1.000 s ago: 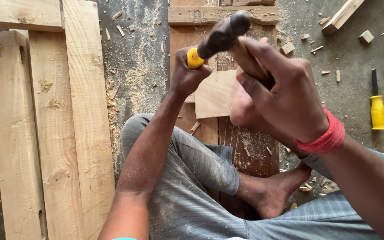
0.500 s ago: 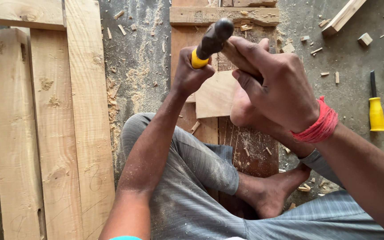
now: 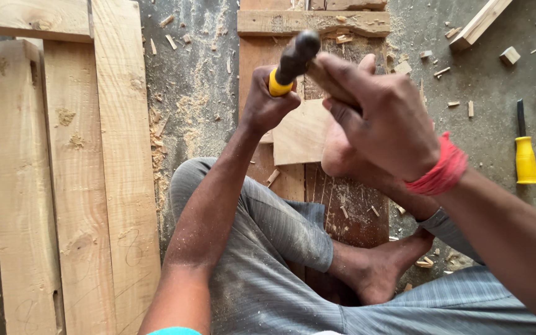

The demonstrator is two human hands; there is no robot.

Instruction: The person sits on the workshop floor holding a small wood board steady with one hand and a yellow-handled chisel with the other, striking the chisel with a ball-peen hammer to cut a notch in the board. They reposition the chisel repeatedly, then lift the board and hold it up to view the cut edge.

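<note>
My left hand (image 3: 267, 104) grips a chisel with a yellow handle (image 3: 277, 85), held upright over a wooden board (image 3: 262, 56) on the floor. My right hand (image 3: 384, 121), with a red band at the wrist, holds a hammer by its wooden handle; the dark hammer head (image 3: 299, 53) rests on the top of the chisel. A small pale piece of wood (image 3: 302, 133) lies on the board just under my hands. My bare feet (image 3: 376, 270) press on the board.
Several long pale planks (image 3: 69, 186) lie side by side at the left. A second yellow-handled chisel (image 3: 525, 155) lies on the concrete at the right. Wood chips, sawdust and small offcuts (image 3: 509, 56) are scattered about. A wooden batten (image 3: 479, 23) is at the top right.
The hammer has come down slightly and to the left onto the chisel top. My right hand has followed it; my left hand has stayed in place on the chisel.
</note>
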